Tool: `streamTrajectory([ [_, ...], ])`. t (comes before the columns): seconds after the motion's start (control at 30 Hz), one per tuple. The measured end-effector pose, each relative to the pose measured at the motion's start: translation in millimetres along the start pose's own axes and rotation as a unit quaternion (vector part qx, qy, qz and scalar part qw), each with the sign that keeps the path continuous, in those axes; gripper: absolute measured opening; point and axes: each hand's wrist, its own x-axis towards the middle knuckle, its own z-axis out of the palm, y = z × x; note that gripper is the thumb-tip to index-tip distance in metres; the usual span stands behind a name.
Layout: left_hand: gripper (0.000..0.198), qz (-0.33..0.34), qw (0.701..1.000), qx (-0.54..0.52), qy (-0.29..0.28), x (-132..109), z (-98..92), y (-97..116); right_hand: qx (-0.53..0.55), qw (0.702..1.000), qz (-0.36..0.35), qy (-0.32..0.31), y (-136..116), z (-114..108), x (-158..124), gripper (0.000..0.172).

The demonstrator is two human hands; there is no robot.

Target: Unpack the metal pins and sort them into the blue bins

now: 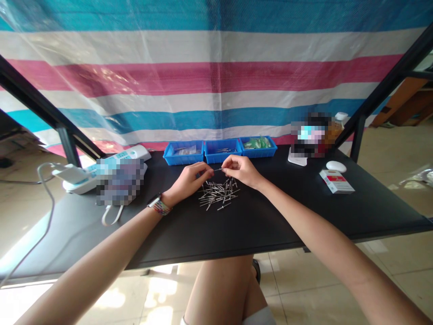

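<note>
Over the middle of the black table, my left hand (193, 179) and my right hand (241, 170) meet with pinched fingers. Between their fingertips stretches a thin silver pop rivet (217, 169), gripped at either end. Just below and nearer to me lies a loose pile of pop rivets (218, 194), pointing in all directions. Behind my hands stand blue bins in a row: the left bin (182, 159) has a clear plastic bag in it, the middle bin (216, 158) a few thin metal pieces, the right bin (265, 152) green-tinted plastic packaging.
On the left are a white power strip (130, 155) with a plugged-in charger (70, 174) and cable, and a blurred-out object (120, 183). A red and white box (336, 182), a white mouse-like object (336, 166) and a bottle (339, 123) stand right. A striped sheet (216, 76) hangs behind.
</note>
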Motion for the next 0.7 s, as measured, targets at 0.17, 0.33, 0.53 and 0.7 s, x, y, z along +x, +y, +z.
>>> streamTrajectory([
  [0.17, 0.033, -0.018, 1.000, -0.005, 0.014, -1.9, 0.5, -0.3, -0.004, 1.000, 0.009, -0.002, 0.1, -0.4, 0.4, 0.028],
  [0.33, 0.026, -0.004, 1.000, 0.001, 0.027, -2.4, 0.9, -1.0, -0.010, 1.000, 0.013, 0.000, 1.0, 2.2, -0.5, 0.038],
  [0.53, 0.030, -0.017, 0.999, 0.012, 0.038, -1.7, 0.6, -1.7, 0.029, 0.999, 0.028, 0.007, -1.9, 6.3, -1.3, 0.029],
  [0.7, 0.035, -0.027, 0.999, 0.006, 0.041, -1.2, 1.3, -0.1, 0.030, 0.999, 0.020, 0.021, -4.9, 8.2, -2.2, 0.022],
])
